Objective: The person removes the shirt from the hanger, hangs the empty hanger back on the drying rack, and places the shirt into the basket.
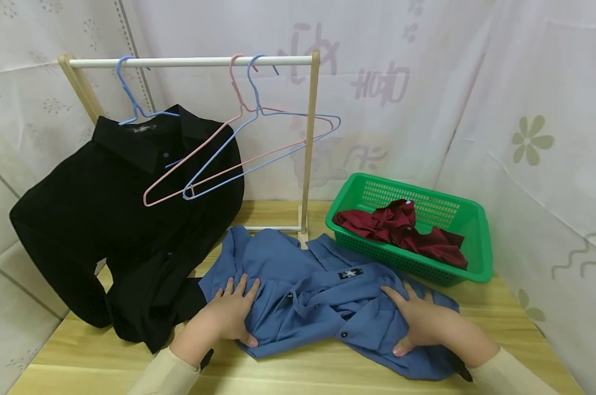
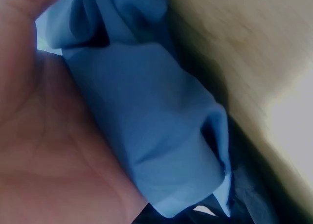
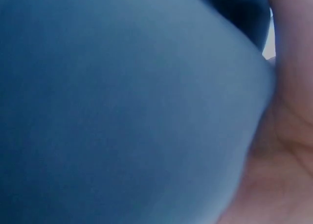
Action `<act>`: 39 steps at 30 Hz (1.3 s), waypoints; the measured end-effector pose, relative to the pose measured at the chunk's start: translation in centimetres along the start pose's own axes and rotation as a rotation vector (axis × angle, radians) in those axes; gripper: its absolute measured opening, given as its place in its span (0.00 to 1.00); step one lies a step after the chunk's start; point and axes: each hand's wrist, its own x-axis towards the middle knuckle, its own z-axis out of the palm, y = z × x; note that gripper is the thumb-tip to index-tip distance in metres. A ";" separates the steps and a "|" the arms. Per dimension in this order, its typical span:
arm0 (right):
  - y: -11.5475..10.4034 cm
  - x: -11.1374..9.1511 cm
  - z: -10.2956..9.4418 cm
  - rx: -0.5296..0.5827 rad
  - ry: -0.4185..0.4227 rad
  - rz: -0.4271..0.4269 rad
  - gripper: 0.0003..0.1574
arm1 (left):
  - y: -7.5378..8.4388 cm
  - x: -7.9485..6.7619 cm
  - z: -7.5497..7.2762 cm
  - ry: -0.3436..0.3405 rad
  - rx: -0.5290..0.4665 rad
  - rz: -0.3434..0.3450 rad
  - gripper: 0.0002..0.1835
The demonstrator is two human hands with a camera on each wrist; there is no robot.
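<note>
A crumpled blue shirt [image 1: 288, 274] lies on the wooden table, its collar toward the rack and a dark label near the neck. My left hand [image 1: 232, 311] rests on the shirt's left part with its fingers spread and its thumb near the front edge. On the right part lies my right hand [image 1: 421, 318], fingers spread over the cloth and some partly hidden by folds. Blue fabric [image 2: 146, 126] bulges beside the palm in the left wrist view. In the right wrist view, blue cloth [image 3: 127, 111] fills most of the picture next to the palm.
A clothes rack [image 1: 194, 62] stands behind, with a black shirt [image 1: 130, 208] on a blue hanger at left. A pink hanger [image 1: 194, 155] and another blue hanger [image 1: 221, 148] hang bare. At right, a green basket [image 1: 482, 241] holds dark red clothing [image 1: 401, 230].
</note>
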 end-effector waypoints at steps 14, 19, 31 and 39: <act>-1.6 1.1 0.0 0.029 -0.005 -0.155 0.98 | 1.7 0.4 0.1 -0.100 -0.055 0.197 0.75; -2.7 1.4 0.3 0.037 -0.013 -0.240 0.98 | 3.4 0.6 0.1 -0.142 -0.069 0.301 0.71; -5.8 2.8 1.1 -0.032 0.054 -0.470 0.93 | 7.1 1.3 0.4 -0.172 0.044 0.388 0.56; -8.4 2.8 1.1 -0.261 0.260 -0.580 0.69 | 6.3 1.9 0.1 -0.279 -0.176 0.585 0.48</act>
